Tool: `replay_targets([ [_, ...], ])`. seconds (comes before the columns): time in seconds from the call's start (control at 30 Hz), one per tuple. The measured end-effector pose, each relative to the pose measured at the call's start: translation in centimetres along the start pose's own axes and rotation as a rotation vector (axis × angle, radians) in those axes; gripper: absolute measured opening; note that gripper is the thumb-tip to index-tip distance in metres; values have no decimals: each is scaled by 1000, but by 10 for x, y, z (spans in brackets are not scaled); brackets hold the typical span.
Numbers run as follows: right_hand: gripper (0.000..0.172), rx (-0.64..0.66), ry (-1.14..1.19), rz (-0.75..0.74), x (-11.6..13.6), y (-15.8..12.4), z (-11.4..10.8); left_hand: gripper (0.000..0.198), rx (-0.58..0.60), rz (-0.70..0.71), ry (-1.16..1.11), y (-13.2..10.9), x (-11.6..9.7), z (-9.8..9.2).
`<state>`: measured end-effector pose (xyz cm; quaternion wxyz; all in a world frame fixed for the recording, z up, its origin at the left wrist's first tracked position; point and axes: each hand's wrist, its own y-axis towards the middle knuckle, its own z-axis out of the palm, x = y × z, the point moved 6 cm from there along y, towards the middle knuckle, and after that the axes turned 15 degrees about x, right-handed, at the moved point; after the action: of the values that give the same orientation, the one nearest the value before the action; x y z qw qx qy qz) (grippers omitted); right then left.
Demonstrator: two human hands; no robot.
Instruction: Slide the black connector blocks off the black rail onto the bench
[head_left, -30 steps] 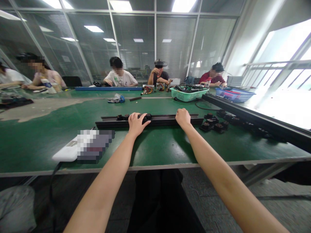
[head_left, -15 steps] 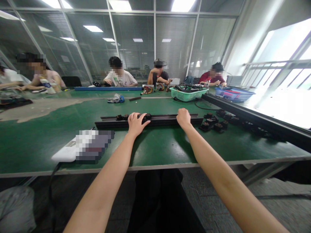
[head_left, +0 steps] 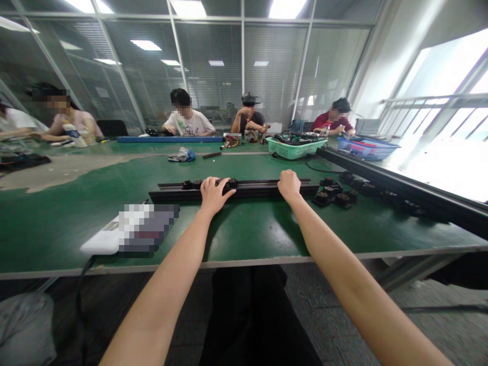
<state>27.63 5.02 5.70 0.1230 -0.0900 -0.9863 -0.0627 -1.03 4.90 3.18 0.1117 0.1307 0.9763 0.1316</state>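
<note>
A long black slotted rail (head_left: 177, 194) lies crosswise on the green table in front of me, with a thinner bar along its far side. Small black blocks (head_left: 187, 184) sit along it at the left. My left hand (head_left: 214, 194) is curled over the middle of the rail, thumb on the near side, next to another black block (head_left: 232, 183). Farther right, my right hand (head_left: 288, 184) is closed in a fist at the rail; its fingertips and anything inside them are hidden.
Loose black blocks (head_left: 343, 199) lie right of the rail, beside a long black beam (head_left: 396, 175). A green basket (head_left: 297, 148) and a blue basket (head_left: 368, 148) stand behind. A white device (head_left: 101, 241) lies front left. Several people sit across the table.
My hands and the rail show no clear movement. Across the table, a person at the far left has shifted slightly.
</note>
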Motion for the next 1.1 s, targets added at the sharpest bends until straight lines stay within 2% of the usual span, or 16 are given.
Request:
replay_targets([
  [1.1,42,6,6,80,-13,4,-3,56,-34,17,23,3,3,4],
])
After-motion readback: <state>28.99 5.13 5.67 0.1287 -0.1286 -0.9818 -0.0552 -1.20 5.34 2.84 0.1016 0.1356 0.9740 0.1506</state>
